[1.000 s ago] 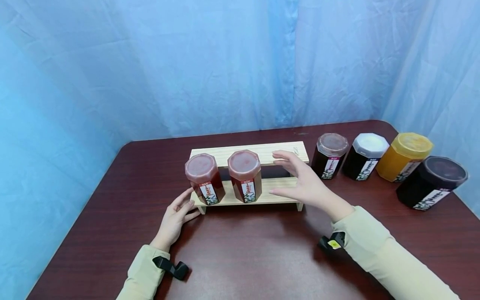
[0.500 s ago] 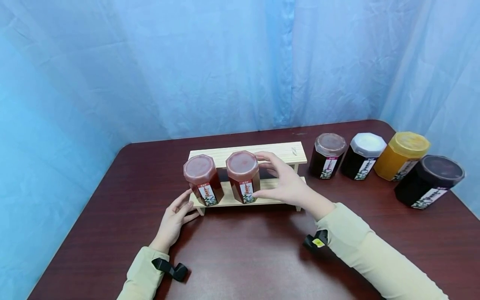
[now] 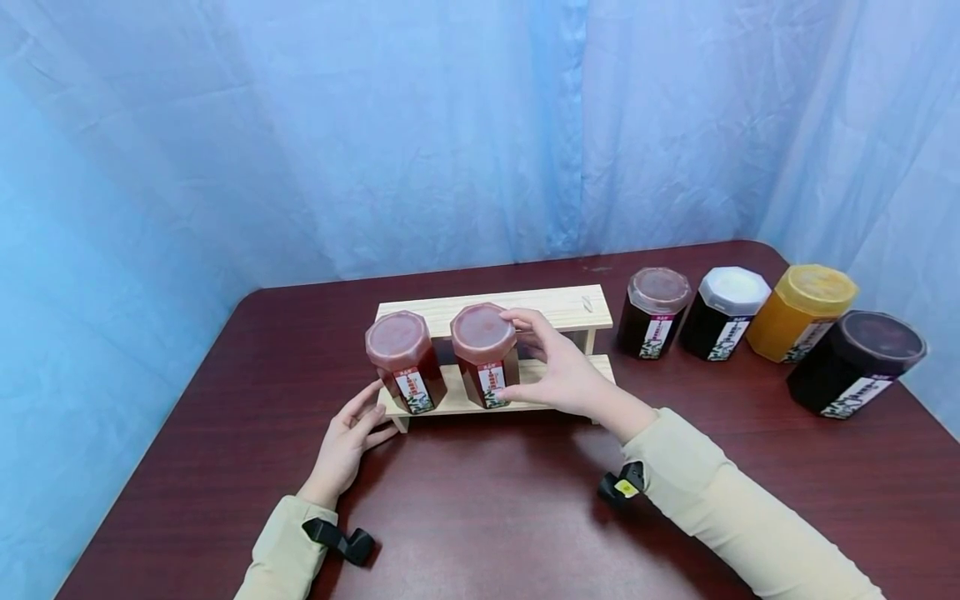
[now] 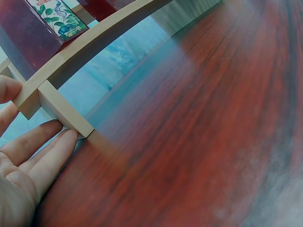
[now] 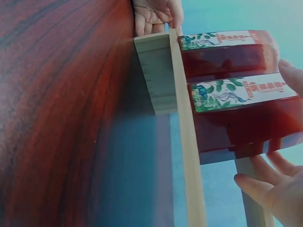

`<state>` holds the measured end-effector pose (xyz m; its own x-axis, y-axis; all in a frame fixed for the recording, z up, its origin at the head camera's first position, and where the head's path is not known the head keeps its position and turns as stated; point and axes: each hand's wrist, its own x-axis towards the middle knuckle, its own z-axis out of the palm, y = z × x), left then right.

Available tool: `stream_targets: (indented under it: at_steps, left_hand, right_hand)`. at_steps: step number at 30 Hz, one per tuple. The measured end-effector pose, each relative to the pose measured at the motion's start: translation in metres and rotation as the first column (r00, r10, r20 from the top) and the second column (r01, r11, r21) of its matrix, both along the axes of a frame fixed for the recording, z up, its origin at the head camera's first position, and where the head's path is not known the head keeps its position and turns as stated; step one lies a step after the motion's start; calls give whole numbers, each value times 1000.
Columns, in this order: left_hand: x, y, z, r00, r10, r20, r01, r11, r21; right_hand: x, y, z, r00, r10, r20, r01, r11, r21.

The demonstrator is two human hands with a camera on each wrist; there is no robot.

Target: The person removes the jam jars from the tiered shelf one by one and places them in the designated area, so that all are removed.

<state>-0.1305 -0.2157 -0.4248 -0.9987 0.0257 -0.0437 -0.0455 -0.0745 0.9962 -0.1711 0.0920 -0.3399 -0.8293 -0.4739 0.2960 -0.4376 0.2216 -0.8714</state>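
Observation:
Two red-brown octagonal jars stand side by side on the lower shelf of a two-tier wooden rack (image 3: 559,397). My right hand (image 3: 558,367) is around the right-hand jar (image 3: 483,354), thumb over the front label and fingers at the far side by the lid. In the right wrist view the thumb (image 5: 291,78) overlaps that label, with fingertips at the jar's other side. The left jar (image 3: 405,358) stands near the shelf's left end. There my left hand (image 3: 347,442) touches the rack with extended fingers; in the left wrist view, fingertips meet the rack's leg (image 4: 66,111) and shelf end.
To the right on the dark red table (image 3: 480,508) stand more jars: a dark one (image 3: 643,329), a white-lidded one (image 3: 708,329), a yellow one (image 3: 787,325) and a black one (image 3: 828,375). Blue curtain (image 3: 420,133) hangs behind the table.
My right hand has moved left from the shelf's right part to the right-hand jar and closed around it. The left hand and both jars stay in place.

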Motion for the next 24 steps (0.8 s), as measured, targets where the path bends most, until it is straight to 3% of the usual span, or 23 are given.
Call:
stream_targets:
  at_steps: [8,24]
  left_hand:
    - [0,-1,-3,1000,-2,-21,2,1000,4]
    - [1,0,0,1000,6,-7,-6,1000,-6]
  right_hand:
    - [0,-7,-9,999,-13,-37,12,1000,-25]
    - [1,-21,-25,980,-135,-149,134,991,-16]
